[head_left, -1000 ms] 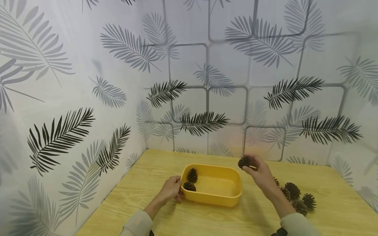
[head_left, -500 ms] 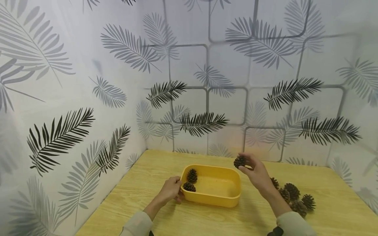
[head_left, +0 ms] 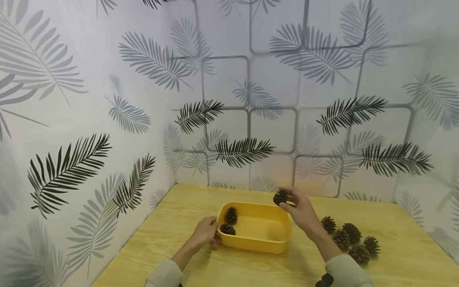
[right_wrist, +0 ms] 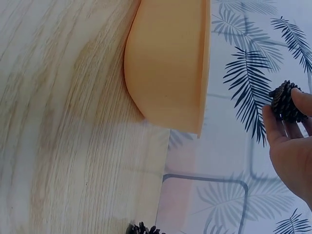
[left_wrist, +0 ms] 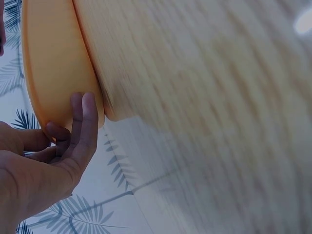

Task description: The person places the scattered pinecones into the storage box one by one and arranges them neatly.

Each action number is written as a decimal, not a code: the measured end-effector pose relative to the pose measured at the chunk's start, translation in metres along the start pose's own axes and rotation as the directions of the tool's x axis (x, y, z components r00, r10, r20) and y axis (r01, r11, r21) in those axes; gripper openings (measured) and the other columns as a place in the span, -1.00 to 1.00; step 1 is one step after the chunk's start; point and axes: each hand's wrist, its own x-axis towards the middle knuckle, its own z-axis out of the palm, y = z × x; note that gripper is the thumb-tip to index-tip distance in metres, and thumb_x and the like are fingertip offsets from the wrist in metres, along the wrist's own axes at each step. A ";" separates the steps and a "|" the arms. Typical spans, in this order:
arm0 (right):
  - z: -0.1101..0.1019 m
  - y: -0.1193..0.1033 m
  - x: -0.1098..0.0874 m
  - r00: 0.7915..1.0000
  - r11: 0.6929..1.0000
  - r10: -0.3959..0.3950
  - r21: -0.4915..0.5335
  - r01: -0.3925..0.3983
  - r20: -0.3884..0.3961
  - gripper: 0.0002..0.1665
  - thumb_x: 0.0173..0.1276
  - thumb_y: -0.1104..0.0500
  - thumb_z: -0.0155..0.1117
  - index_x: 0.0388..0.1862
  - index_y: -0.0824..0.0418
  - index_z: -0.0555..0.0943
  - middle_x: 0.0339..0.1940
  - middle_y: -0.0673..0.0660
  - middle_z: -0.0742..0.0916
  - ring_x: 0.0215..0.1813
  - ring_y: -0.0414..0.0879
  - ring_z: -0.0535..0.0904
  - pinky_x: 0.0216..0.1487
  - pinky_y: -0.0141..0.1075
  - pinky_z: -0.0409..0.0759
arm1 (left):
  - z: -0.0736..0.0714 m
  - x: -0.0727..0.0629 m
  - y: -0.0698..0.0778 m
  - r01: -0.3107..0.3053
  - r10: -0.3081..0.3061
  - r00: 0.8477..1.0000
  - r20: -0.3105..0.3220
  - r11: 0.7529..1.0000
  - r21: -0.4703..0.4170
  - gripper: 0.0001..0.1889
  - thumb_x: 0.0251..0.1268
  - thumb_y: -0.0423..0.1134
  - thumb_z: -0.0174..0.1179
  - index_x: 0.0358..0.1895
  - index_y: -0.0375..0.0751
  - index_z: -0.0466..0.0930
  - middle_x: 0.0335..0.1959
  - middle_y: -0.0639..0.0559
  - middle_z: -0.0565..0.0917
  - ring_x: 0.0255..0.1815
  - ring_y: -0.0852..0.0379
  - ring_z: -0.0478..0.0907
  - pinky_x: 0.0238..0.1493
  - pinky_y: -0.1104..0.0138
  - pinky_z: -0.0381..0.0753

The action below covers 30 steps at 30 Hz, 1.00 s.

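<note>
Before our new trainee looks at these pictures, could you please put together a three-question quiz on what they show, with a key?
1. Count: how many pine cones lie inside the yellow tub?
2. True or false: the right hand is empty.
3. Choose one: what is the left hand gripping?
A) the patterned wall
B) one end of the yellow tub
C) a pine cone on the table

Key:
1. Two.
2. False; it holds a pine cone.
3. B.
</note>
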 end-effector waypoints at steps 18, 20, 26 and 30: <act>0.012 -0.004 0.008 1.000 1.000 -0.013 0.027 0.013 -0.012 -0.41 0.52 0.41 0.24 0.49 0.27 0.44 0.38 0.39 0.58 0.40 0.33 0.51 0.35 0.07 0.58 | -0.003 -0.001 -0.002 -0.018 0.018 1.000 0.009 1.000 -0.012 -0.60 0.72 -0.35 -0.17 0.37 -0.55 0.43 -0.13 -0.24 0.68 -0.28 -0.21 0.74 -0.39 0.05 0.80; 0.015 -0.002 0.009 1.000 1.000 -0.016 0.024 0.017 -0.013 -0.41 0.51 0.41 0.24 0.49 0.25 0.45 0.37 0.39 0.58 0.37 0.33 0.53 0.31 0.03 0.62 | -0.003 -0.001 -0.001 -0.019 0.019 1.000 0.008 1.000 -0.011 -0.60 0.72 -0.36 -0.17 0.37 -0.55 0.42 -0.14 -0.24 0.68 -0.28 -0.21 0.74 -0.40 0.05 0.80; 0.021 0.002 0.011 1.000 1.000 -0.023 0.006 0.023 -0.005 -0.39 0.50 0.42 0.25 0.49 0.19 0.46 0.37 0.39 0.57 0.33 0.34 0.57 0.23 -0.02 0.68 | -0.003 -0.001 -0.002 -0.015 0.015 1.000 0.010 1.000 -0.008 -0.60 0.72 -0.36 -0.18 0.37 -0.56 0.42 -0.17 -0.23 0.69 -0.28 -0.23 0.73 -0.41 0.07 0.80; 0.025 0.001 0.012 1.000 1.000 -0.020 -0.002 0.020 0.003 -0.37 0.50 0.43 0.24 0.50 0.18 0.45 0.45 0.35 0.53 0.36 0.33 0.55 0.28 0.05 0.64 | -0.003 -0.002 -0.002 -0.016 0.016 1.000 0.013 1.000 -0.006 -0.60 0.72 -0.37 -0.19 0.37 -0.57 0.42 -0.17 -0.23 0.69 -0.27 -0.25 0.73 -0.41 0.08 0.80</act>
